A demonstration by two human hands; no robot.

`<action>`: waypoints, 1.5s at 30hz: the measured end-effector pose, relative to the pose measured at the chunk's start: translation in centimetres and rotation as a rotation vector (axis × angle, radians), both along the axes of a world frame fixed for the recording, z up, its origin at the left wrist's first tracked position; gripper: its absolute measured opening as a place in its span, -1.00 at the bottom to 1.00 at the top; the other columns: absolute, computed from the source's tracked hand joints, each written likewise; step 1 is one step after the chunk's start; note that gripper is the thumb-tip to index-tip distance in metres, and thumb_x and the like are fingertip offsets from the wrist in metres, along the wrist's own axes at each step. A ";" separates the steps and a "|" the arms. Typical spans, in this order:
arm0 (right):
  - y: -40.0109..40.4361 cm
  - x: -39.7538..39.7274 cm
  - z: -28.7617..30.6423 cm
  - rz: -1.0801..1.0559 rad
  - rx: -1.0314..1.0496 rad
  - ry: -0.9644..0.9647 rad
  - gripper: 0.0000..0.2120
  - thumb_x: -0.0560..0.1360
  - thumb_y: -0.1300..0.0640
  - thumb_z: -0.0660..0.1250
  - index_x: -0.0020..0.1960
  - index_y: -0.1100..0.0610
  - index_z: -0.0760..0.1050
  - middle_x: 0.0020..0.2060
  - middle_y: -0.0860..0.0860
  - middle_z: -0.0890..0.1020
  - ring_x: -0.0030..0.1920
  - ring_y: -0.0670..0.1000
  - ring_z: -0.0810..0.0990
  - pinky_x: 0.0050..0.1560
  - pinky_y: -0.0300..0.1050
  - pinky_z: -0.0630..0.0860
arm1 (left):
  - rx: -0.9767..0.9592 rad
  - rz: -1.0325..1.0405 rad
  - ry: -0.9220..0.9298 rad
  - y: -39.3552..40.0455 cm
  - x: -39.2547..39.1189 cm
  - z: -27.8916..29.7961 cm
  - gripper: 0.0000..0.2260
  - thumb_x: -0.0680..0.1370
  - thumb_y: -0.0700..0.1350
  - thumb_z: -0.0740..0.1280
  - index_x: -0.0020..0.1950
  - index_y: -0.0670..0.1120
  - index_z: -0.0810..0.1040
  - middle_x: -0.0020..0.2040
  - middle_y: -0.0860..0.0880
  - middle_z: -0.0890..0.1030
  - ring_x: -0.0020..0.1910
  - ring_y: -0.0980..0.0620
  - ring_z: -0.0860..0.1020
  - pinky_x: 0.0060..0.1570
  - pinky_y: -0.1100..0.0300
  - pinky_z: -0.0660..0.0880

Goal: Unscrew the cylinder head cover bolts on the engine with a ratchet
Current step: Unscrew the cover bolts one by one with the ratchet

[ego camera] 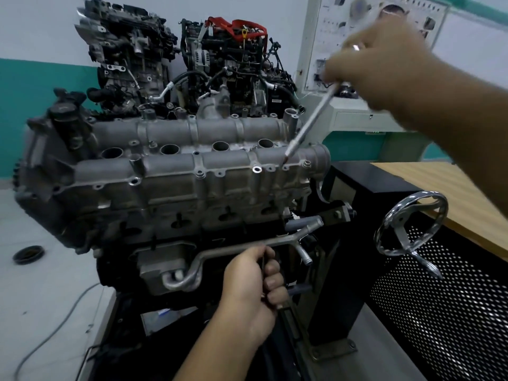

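Two engines (176,50) behind | teal-white wall (41,86) | right grip (379,67) holds tool (310,122) | left grip (253,281) clasps bar (263,266)

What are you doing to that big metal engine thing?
A person is working on an engine's cylinder head cover. Their right hand holds a long thin metal tool slanting down, its tip at a bolt hole near the cover's right end. Their left hand is low down by the engine's front, gripping something small and dark that I cannot make out. A shiny handwheel sits on the black stand to the right.
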State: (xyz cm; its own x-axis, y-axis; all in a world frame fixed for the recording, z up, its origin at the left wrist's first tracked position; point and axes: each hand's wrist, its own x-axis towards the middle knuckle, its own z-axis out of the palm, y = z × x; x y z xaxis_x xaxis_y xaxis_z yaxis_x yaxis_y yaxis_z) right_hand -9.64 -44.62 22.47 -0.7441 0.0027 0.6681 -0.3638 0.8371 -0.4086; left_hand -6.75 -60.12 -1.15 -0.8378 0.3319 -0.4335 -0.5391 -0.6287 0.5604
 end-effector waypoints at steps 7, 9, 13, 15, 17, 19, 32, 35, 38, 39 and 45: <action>-0.9 4.0 -13.7 0.347 -0.291 -0.601 -0.61 0.46 0.28 0.47 -0.49 0.08 0.46 -0.60 -0.08 0.31 -0.59 -0.10 0.24 -0.53 -0.30 0.17 | 0.315 0.181 -0.223 -3.6 -1.5 0.1 -0.74 0.72 -0.11 0.21 -0.15 -0.15 0.43 -0.50 0.00 0.39 -0.68 0.16 0.26 -0.71 0.38 0.21; -1.8 3.8 -17.8 0.445 -0.283 -0.578 -0.68 0.41 0.17 0.52 -0.44 0.05 0.48 -0.56 -0.07 0.37 -0.53 -0.12 0.32 -0.49 -0.27 0.26 | 0.350 0.282 -0.243 -4.4 -1.8 0.4 -0.78 0.71 -0.12 0.23 -0.08 -0.20 0.46 -0.42 -0.10 0.50 -0.59 0.09 0.42 -0.58 0.36 0.43; -3.8 2.1 -23.9 0.568 -0.340 -0.423 -0.88 0.37 0.02 0.51 -0.27 -0.04 0.58 -0.45 -0.06 0.53 -0.43 -0.14 0.43 -0.37 -0.25 0.38 | 0.338 0.291 -0.168 -4.6 -1.8 0.9 -0.73 0.72 -0.06 0.20 0.00 -0.25 0.47 -0.16 -0.27 0.63 -0.16 -0.17 0.63 -0.11 -0.06 0.67; -4.2 1.1 -25.1 0.581 -0.400 -0.372 -0.89 0.38 0.02 0.53 -0.19 -0.06 0.59 -0.41 -0.05 0.57 -0.40 -0.14 0.46 -0.34 -0.26 0.41 | 0.293 0.277 -0.121 -4.4 -2.0 1.4 -0.71 0.72 0.00 0.19 -0.03 -0.20 0.45 -0.09 -0.30 0.66 -0.12 -0.20 0.66 0.09 -0.11 0.61; -4.2 0.0 -25.3 0.591 -0.399 -0.346 -0.86 0.39 0.01 0.54 -0.09 -0.09 0.62 -0.38 -0.08 0.59 -0.37 -0.14 0.49 -0.30 -0.26 0.43 | 0.276 0.285 -0.081 -4.2 -2.3 1.9 -0.70 0.72 0.02 0.18 -0.01 -0.19 0.49 -0.05 -0.28 0.69 -0.15 -0.19 0.71 0.04 -0.10 0.63; -4.2 -0.8 -24.8 0.612 -0.313 -0.296 -0.82 0.40 -0.04 0.53 -0.01 -0.08 0.67 -0.29 -0.12 0.65 -0.29 -0.14 0.59 -0.22 -0.27 0.49 | 0.273 0.271 -0.041 -4.1 -2.7 2.4 -0.61 0.72 0.05 0.17 0.06 -0.26 0.57 -0.02 -0.27 0.71 -0.19 -0.17 0.73 -0.13 -0.02 0.67; -6.7 -0.8 -24.5 0.433 -0.447 0.027 -0.79 0.60 0.00 0.28 -0.02 0.08 0.64 -0.20 -0.11 0.68 -0.14 -0.02 0.67 -0.15 -0.01 0.60 | 0.308 0.189 0.001 -4.2 -3.4 3.9 -0.69 0.70 -0.21 0.17 0.41 -0.28 0.42 0.09 -0.29 0.70 0.09 -0.19 0.71 0.17 -0.03 0.63; -7.2 -0.5 -23.9 0.431 -0.412 0.107 -0.86 0.61 0.04 0.28 -0.03 0.02 0.60 -0.19 -0.21 0.65 -0.16 -0.13 0.64 -0.16 -0.21 0.54 | 0.368 0.182 0.010 -4.8 -3.5 4.3 -0.70 0.68 -0.28 0.15 0.38 -0.37 0.41 0.04 -0.38 0.68 -0.11 -0.24 0.74 -0.09 -0.02 0.69; -7.4 -0.3 -23.3 0.404 -0.377 0.192 -0.89 0.62 0.09 0.27 -0.02 -0.01 0.57 -0.17 -0.29 0.61 -0.17 -0.17 0.61 -0.13 -0.36 0.45 | 0.354 0.159 0.051 -5.8 -3.4 4.5 -0.70 0.67 -0.30 0.12 0.33 -0.44 0.43 0.04 -0.40 0.67 -0.11 -0.29 0.73 -0.03 -0.02 0.69; -7.4 -0.3 -23.2 0.398 -0.377 0.216 -0.88 0.62 0.11 0.27 -0.02 0.02 0.58 -0.16 -0.28 0.61 -0.16 -0.16 0.61 -0.13 -0.34 0.46 | 0.328 0.150 0.070 -6.2 -3.3 4.4 -0.70 0.67 -0.30 0.12 0.32 -0.46 0.43 0.06 -0.41 0.66 -0.06 -0.30 0.72 -0.12 -0.07 0.69; -7.5 -0.7 -23.1 0.327 -0.370 0.298 -0.81 0.62 0.14 0.27 -0.03 0.19 0.63 -0.19 -0.18 0.61 -0.19 -0.18 0.59 -0.14 -0.36 0.46 | -0.042 0.135 0.199 -6.4 -2.7 3.6 -0.91 0.60 -0.34 0.29 0.01 -0.17 0.54 -0.21 -0.25 0.69 -0.39 -0.01 0.68 -0.62 0.29 0.48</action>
State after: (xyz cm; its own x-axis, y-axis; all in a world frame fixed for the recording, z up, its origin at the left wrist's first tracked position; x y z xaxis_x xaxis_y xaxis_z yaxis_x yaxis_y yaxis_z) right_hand -10.39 -52.12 -0.61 -0.5251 0.0772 0.8475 -0.7241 0.4826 -0.4927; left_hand -9.46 -66.49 2.49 -0.9436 0.1961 -0.2668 -0.3282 -0.6613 0.6745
